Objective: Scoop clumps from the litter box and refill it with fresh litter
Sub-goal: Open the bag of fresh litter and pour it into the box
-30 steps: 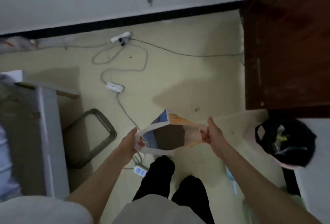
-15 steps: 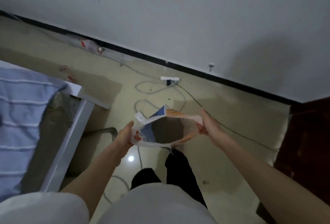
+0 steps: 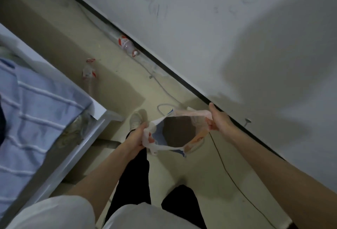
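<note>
White plastic litter bag (image 3: 197, 136) with blue and orange print hangs open-mouthed above the beige floor (image 3: 200, 177), its rim pinched by the left hand (image 3: 137, 135) and right hand (image 3: 218, 119), between the grey bed frame (image 3: 76, 154) and white wall (image 3: 237, 37).

bag (image 3: 179, 149) interior reading too dark to tell contents; bed (image 3: 36, 119) getting cut off at left edge
</note>
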Demonstrator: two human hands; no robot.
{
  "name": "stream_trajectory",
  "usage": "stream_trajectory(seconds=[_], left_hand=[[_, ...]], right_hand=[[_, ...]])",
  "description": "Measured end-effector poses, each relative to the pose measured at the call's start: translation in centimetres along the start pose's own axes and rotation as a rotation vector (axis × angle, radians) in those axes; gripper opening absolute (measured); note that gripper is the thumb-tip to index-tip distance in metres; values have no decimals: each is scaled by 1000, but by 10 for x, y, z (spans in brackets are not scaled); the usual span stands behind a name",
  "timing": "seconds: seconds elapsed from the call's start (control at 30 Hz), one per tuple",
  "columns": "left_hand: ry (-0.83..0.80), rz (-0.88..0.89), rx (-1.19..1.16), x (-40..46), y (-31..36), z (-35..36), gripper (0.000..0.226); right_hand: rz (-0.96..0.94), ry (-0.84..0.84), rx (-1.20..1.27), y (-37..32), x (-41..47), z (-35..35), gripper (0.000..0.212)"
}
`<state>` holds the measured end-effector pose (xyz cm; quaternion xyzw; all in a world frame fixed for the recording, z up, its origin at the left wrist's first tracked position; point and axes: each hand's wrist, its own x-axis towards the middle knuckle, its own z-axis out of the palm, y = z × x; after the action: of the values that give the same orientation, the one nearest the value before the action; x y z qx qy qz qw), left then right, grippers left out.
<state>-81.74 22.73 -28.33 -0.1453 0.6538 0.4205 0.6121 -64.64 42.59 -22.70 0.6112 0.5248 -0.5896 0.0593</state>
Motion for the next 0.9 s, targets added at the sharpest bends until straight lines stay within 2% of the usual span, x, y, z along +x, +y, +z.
stream_trajectory(seconds=[0.1, 0.23, 0.33, 0.43, 0.57, 0.73, 0.83, 0.9], left_hand=[[-35, -61, -62, 50, 51, -21, 30], [22, -71, -155, 115, 102, -38, 33], [55, -57, -110, 153, 130, -47, 52], [100, -22, -53, 188, 159, -60, 51], [9, -41, -321, 222, 204, -63, 44], [-13, 32, -439, 290, 245, -68, 52], [12, 25, -496, 329, 259, -65, 57], [-22, 39, -506, 350, 267, -61, 60]], right_hand=[[28, 30, -57, -44, 49, 29, 52], [99, 98, -128, -93, 125, 70, 46], [88, 60, -215, -123, 175, 106, 43], [32, 58, -321, -156, 226, 137, 47], [-64, 33, -427, -196, 289, 163, 50], [-91, -19, -486, -233, 375, 190, 42], [-60, -58, -402, -232, 424, 206, 24], [-85, -27, -366, -227, 446, 212, 17]])
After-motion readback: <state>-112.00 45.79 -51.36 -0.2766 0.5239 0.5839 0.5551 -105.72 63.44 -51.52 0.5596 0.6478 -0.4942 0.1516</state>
